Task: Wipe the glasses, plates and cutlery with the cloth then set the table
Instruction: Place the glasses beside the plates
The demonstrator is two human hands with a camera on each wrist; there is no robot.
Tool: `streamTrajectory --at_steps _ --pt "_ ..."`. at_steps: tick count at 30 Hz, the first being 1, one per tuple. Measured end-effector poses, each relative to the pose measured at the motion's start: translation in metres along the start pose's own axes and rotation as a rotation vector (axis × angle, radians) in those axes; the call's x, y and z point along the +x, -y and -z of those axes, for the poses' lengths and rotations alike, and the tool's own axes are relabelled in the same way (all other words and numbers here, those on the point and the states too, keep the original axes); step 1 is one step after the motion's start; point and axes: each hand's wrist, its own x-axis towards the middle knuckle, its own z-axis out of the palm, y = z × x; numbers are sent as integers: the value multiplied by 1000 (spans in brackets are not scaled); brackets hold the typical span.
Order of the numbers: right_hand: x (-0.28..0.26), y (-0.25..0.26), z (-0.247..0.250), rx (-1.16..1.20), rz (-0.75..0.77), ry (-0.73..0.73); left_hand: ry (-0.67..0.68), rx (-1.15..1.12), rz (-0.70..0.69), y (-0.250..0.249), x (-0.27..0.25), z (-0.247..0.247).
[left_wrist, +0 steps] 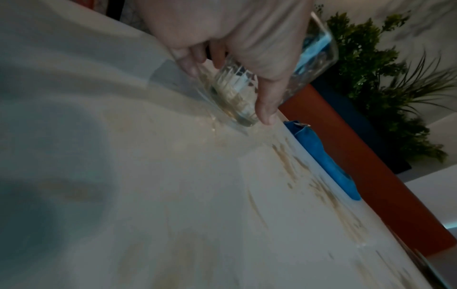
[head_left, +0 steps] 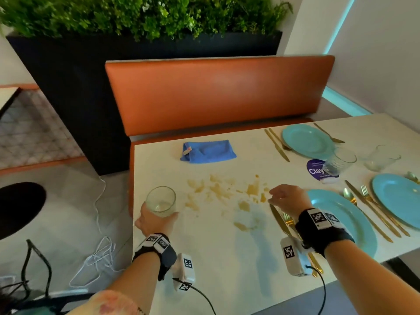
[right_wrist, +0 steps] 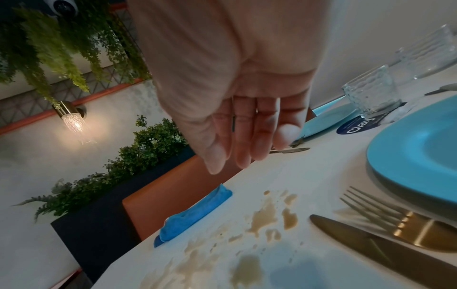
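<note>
My left hand (head_left: 154,220) grips a clear glass (head_left: 161,201) near the table's left edge; the left wrist view shows fingers and thumb curled round the glass (left_wrist: 237,93), its base at the tabletop. My right hand (head_left: 286,197) hovers with relaxed fingers over the table, holding nothing; its fingers (right_wrist: 247,136) hang straight. A folded blue cloth (head_left: 207,151) lies at the far edge. Brown spill stains (head_left: 227,192) spread between the hands. A teal plate (head_left: 345,221) with gold knife (head_left: 280,221) and fork (head_left: 289,221) lies under my right wrist.
Two more teal plates (head_left: 308,140) (head_left: 398,198) with gold cutlery sit on the right. Two ribbed glasses (head_left: 339,161) (head_left: 379,156) stand by a purple round card (head_left: 317,170). An orange bench (head_left: 216,92) backs the table; white cable (head_left: 97,260) lies on the floor.
</note>
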Motion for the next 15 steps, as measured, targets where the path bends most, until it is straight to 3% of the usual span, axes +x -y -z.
streamTrajectory --at_steps 5,7,15 --pt "7 -18 1 -14 4 6 -51 16 -19 -12 -4 -4" --pt "11 -19 1 3 19 29 10 -9 -75 -29 -8 -11" --pt "36 7 25 415 100 96 335 -113 -628 -150 -81 -76"
